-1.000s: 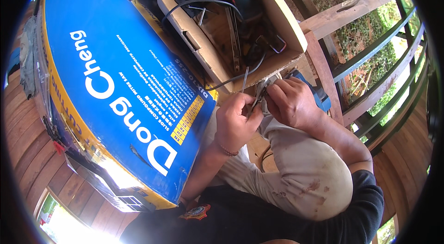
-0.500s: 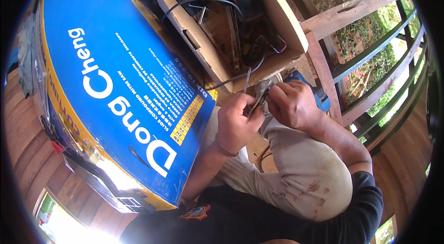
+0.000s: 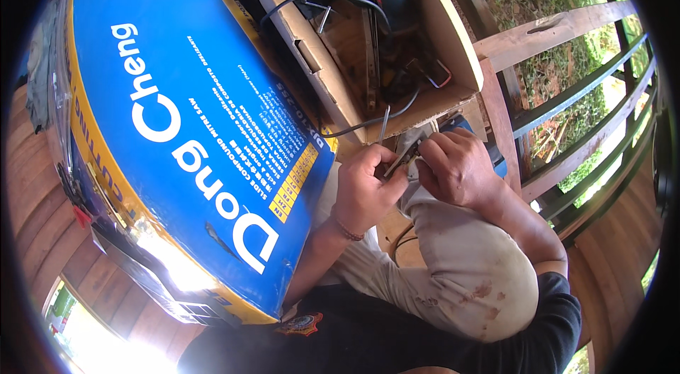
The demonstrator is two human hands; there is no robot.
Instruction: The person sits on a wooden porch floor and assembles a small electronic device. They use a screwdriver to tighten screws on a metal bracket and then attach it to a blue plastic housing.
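A: Step?
B: Apparently two-handed fine work. Your left hand [image 3: 370,186] curls round a thin metal rod [image 3: 385,122]; your right hand [image 3: 457,170] bunches at a small dark part [image 3: 409,154], pinch unclear, near the cardboard box [image 3: 320,75].
A: Next move?
B: Likely needs steady left fingers.

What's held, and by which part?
The left hand grips a thin silver metal rod below its free upper tip; the right hand is at a small dark metal piece, its exact hold hidden.

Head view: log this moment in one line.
left hand: holding thin silver metal rod | right hand: pinching small dark metallic piece, part hidden | nearby: open brown cardboard box, blue-and-yellow cardboard box
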